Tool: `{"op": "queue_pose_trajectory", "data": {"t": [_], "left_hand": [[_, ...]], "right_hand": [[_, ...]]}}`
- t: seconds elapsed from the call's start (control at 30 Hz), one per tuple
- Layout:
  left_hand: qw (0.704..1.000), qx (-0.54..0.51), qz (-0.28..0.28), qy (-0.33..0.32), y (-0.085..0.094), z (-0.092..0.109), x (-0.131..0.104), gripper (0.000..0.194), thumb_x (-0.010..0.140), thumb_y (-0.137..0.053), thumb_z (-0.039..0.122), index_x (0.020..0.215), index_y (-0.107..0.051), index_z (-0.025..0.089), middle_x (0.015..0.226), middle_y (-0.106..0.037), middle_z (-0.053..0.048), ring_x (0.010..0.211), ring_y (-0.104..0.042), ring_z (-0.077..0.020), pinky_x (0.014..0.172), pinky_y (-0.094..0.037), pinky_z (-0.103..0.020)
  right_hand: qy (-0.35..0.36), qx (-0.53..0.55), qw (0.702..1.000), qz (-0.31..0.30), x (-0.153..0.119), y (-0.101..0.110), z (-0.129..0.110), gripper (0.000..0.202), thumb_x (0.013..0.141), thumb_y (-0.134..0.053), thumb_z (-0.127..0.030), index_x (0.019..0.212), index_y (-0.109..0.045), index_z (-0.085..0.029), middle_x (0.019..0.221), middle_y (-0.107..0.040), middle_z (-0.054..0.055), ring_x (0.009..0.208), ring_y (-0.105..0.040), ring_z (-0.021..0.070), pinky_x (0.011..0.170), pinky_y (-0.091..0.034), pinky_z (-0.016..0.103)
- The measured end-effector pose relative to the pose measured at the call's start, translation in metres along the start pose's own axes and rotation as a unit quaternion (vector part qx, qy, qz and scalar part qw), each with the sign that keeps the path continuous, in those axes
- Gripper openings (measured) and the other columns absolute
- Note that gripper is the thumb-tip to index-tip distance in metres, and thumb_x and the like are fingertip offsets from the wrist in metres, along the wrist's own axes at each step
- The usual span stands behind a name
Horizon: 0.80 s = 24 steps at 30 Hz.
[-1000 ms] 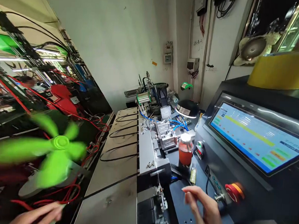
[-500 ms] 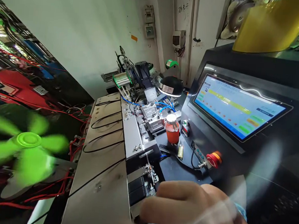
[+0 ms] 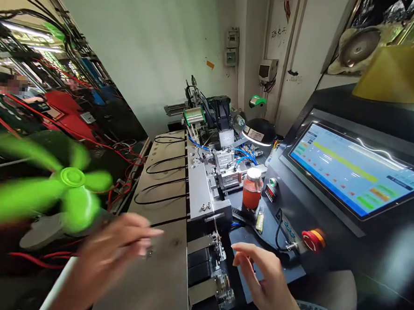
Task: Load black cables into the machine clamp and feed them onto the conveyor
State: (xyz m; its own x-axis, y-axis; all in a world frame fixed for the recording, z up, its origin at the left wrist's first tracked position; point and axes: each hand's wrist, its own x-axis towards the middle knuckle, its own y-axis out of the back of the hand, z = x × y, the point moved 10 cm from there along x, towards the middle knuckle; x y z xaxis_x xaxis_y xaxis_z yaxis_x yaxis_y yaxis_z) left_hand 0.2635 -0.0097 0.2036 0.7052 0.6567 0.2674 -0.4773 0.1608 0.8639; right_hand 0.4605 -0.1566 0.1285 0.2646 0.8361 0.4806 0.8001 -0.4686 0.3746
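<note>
My left hand point(image 3: 115, 247) is over the light metal bench top at the lower left, blurred by motion. Its fingers point right, the tips a little apart, and I make out nothing between them. Beside the small metal mechanism point(image 3: 218, 247) at the bench's front edge is my right hand point(image 3: 264, 275). Its fingers are bent, with a gap between thumb and forefinger and no object visible in it. Just beyond it stands a jar of orange-red contents point(image 3: 251, 195) with a white lid. Dark blocks point(image 3: 198, 262) sit along the mechanism's left side.
A green fan point(image 3: 72, 177) spins at the left. On the right are a touch screen point(image 3: 356, 169) and a red emergency stop button point(image 3: 312, 241). Thin black cables point(image 3: 162, 199) lie on the bench. Behind are a wire spool point(image 3: 194, 115) and a black lamp point(image 3: 259, 130). A person is far left.
The view has shifted, so things sit lower and farther right. My left hand has come into clear view over the bench. My right hand has gone from curled fingers to a looser, parted shape.
</note>
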Motion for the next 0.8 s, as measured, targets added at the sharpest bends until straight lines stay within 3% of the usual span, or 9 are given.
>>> {"op": "queue_pose_trajectory", "data": {"t": [0.1,0.13,0.2,0.37,0.53,0.63,0.73,0.8], "left_hand": [[0.978,-0.135,-0.145,-0.067,-0.081,0.042,0.012,0.029,0.096,-0.04,0.035,0.104,-0.067,0.032,0.089,-0.061,0.0,0.076,-0.059,-0.0116,0.07,-0.048,-0.021],[0.968,-0.171,-0.172,-0.066,-0.101,0.049,0.015,0.03,0.097,-0.038,0.03,0.106,-0.066,0.028,0.089,-0.061,-0.002,0.078,-0.058,-0.012,0.071,-0.048,-0.021],[0.963,-0.211,-0.161,-0.044,-0.125,0.052,0.018,0.03,0.097,-0.037,0.027,0.101,-0.067,0.023,0.086,-0.06,-0.003,0.077,-0.058,-0.0128,0.071,-0.047,-0.022],[0.968,-0.221,-0.116,0.0,-0.14,0.035,0.007,0.022,0.094,-0.046,0.027,0.087,-0.065,0.018,0.077,-0.061,-0.002,0.07,-0.057,-0.0128,0.065,-0.044,-0.022],[0.975,-0.18,-0.127,-0.032,-0.14,0.038,0.004,0.021,0.094,-0.046,0.024,0.088,-0.065,0.017,0.08,-0.06,-0.002,0.068,-0.056,-0.0109,0.064,-0.043,-0.021],[0.971,-0.121,-0.184,-0.098,-0.142,0.05,0.002,0.022,0.094,-0.045,0.023,0.086,-0.065,0.018,0.077,-0.056,-0.001,0.061,-0.051,-0.0089,0.057,-0.039,-0.02],[0.946,-0.073,-0.254,-0.186,-0.145,0.063,-0.008,0.021,0.093,-0.046,0.019,0.081,-0.063,0.019,0.075,-0.055,0.001,0.061,-0.05,-0.0091,0.055,-0.036,-0.021],[0.941,-0.046,-0.259,-0.213,-0.144,0.065,-0.011,0.022,0.093,-0.046,0.018,0.078,-0.061,0.018,0.073,-0.054,0.001,0.06,-0.048,-0.0095,0.053,-0.033,-0.022]], "right_hand": [[-0.008,0.001,1.0,0.016,-0.002,-0.005,0.011,0.018,0.091,-0.045,-0.014,0.102,-0.059,-0.02,0.075,-0.065,0.002,0.063,-0.062,0.0137,0.06,-0.05,0.023],[-0.019,0.003,0.999,0.025,-0.004,-0.005,0.015,0.016,0.092,-0.045,-0.015,0.099,-0.059,-0.019,0.074,-0.064,0.002,0.062,-0.061,0.0136,0.059,-0.049,0.023],[-0.053,0.013,0.998,0.041,-0.008,-0.007,0.026,0.014,0.092,-0.046,-0.017,0.092,-0.06,-0.018,0.072,-0.062,0.002,0.061,-0.059,0.0135,0.058,-0.047,0.022],[-0.16,0.102,0.981,0.029,-0.016,-0.033,0.055,0.015,0.091,-0.052,-0.025,0.082,-0.061,-0.017,0.071,-0.062,0.002,0.063,-0.058,0.0139,0.058,-0.046,0.022],[-0.213,0.194,0.957,-0.006,-0.014,-0.053,0.067,0.019,0.089,-0.054,-0.028,0.076,-0.059,-0.016,0.066,-0.056,-0.001,0.058,-0.051,0.0115,0.053,-0.041,0.021],[-0.196,0.193,0.955,-0.109,-0.009,-0.061,0.06,0.023,0.085,-0.058,-0.022,0.063,-0.056,-0.016,0.06,-0.05,-0.003,0.057,-0.045,0.0102,0.054,-0.036,0.02],[-0.189,0.187,0.933,-0.241,-0.012,-0.075,0.054,0.022,0.076,-0.063,-0.012,0.056,-0.053,-0.016,0.054,-0.043,-0.006,0.054,-0.04,0.0088,0.052,-0.031,0.02],[-0.202,0.192,0.921,-0.274,-0.013,-0.08,0.053,0.021,0.074,-0.063,-0.009,0.056,-0.053,-0.016,0.053,-0.04,-0.007,0.052,-0.038,0.0081,0.049,-0.028,0.02]]}}
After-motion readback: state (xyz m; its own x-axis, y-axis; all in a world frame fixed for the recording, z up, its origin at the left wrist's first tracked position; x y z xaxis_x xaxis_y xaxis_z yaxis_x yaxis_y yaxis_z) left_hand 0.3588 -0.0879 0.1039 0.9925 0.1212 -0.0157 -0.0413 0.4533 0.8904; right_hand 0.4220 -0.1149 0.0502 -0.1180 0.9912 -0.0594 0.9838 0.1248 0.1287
